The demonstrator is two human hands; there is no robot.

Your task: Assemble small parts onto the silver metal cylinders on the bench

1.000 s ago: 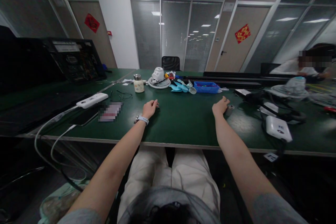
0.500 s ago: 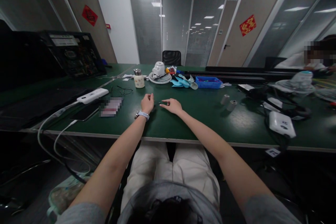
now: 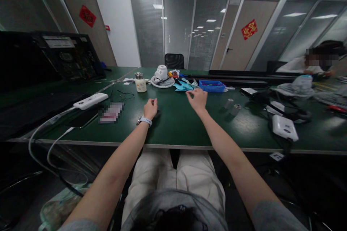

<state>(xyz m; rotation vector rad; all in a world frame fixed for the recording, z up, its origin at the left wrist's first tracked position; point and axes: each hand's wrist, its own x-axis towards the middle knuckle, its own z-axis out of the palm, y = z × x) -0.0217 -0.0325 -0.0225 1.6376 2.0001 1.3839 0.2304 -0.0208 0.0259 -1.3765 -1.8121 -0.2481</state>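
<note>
My left hand (image 3: 150,108), with a watch (image 3: 144,121) on its wrist, is closed above the green table (image 3: 173,130), fingertips pressed together. Whatever it holds, if anything, is too small to make out. Further right, my right hand (image 3: 198,99) is raised with curled fingers, thumb and forefinger close together in a pinch; anything between them cannot be made out. Just beyond it lie light-blue fan blades (image 3: 183,86) and a blue tray (image 3: 212,86) with small items inside. A white fan head (image 3: 162,73) rests on its round grille (image 3: 162,82).
A cream bottle (image 3: 141,85), glasses (image 3: 122,95), a phone (image 3: 82,118) and a white power strip (image 3: 91,101) are at left. Two metallic cylinders (image 3: 236,109) stand at right, near cables and a white box (image 3: 284,128). An opened computer case (image 3: 70,56) is far left; another person (image 3: 296,65) sits far right.
My right hand has moved away from my left hand, rightward and forward to near the blue tray. The left hand stays nearly in place, and the view has shifted slightly.
</note>
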